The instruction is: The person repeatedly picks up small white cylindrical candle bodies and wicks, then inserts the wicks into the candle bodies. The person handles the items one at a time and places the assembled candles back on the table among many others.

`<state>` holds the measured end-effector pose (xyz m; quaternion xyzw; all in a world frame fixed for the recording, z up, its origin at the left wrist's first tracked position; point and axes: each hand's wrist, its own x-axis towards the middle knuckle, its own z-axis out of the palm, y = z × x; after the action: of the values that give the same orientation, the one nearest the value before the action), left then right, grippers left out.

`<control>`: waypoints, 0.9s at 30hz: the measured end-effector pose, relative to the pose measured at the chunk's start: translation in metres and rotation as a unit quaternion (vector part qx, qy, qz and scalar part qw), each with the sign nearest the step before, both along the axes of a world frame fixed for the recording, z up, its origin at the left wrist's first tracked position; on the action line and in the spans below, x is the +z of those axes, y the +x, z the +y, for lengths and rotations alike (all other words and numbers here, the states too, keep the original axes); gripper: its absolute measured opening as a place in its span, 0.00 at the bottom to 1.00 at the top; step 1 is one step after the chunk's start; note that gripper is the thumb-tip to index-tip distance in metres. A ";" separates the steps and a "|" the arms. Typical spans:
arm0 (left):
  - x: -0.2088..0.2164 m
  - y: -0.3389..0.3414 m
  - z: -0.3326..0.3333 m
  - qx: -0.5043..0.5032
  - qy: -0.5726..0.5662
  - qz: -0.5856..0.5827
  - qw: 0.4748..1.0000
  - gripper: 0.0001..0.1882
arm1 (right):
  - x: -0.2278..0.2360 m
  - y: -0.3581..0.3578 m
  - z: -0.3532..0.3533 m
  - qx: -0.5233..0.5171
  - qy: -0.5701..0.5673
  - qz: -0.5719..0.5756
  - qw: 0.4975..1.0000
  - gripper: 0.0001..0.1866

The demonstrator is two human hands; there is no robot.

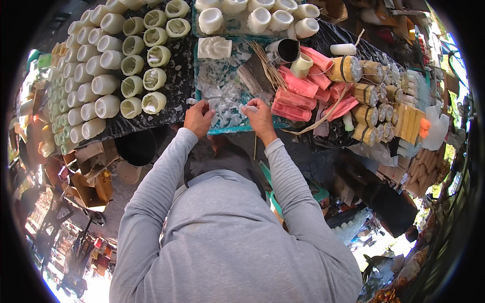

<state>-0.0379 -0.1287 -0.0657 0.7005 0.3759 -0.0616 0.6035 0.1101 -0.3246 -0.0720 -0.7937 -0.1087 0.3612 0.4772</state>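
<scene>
Both my hands are at the near edge of a teal tray (pixel 230 126) strewn with whitish, wax-like scraps (pixel 222 103). My left hand (pixel 199 120) is closed in a pinch by the tray's near left corner; what it holds, if anything, is too small to make out. A little to the right, my right hand (pixel 261 120) pinches a small whitish piece (pixel 249 108) between thumb and fingers. Farther back on the tray lies a white block with a carved relief (pixel 214 48). Thin brown sticks (pixel 268 63) rest to its right.
Rows of pale, candle-like cups (pixel 107 85) cover the black sheet at left; more cups (pixel 259 20) stand behind the tray. To the right are a dark-mouthed metal cup (pixel 287 51), a cream cup (pixel 302 65), pink pieces (pixel 295 98), tied bundles (pixel 344 69) and a white candle (pixel 343 49).
</scene>
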 end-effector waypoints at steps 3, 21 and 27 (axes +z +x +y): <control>0.019 -0.012 0.000 0.028 -0.137 -0.039 0.989 0.10 | 0.025 0.003 -0.003 -0.092 0.198 0.331 0.918 0.18; 0.081 -0.075 0.083 0.262 -0.252 -0.048 0.930 0.09 | 0.107 -0.088 0.157 0.212 0.124 0.141 0.959 0.19; 0.112 -0.092 0.149 0.278 -0.373 -0.108 0.879 0.11 | 0.093 -0.102 0.214 0.282 0.235 -0.185 0.912 0.15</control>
<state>-0.1304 0.0202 0.0466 0.2923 0.4365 0.0485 0.8495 0.0080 -0.1110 0.0214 -0.6474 -0.4962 0.2917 0.4996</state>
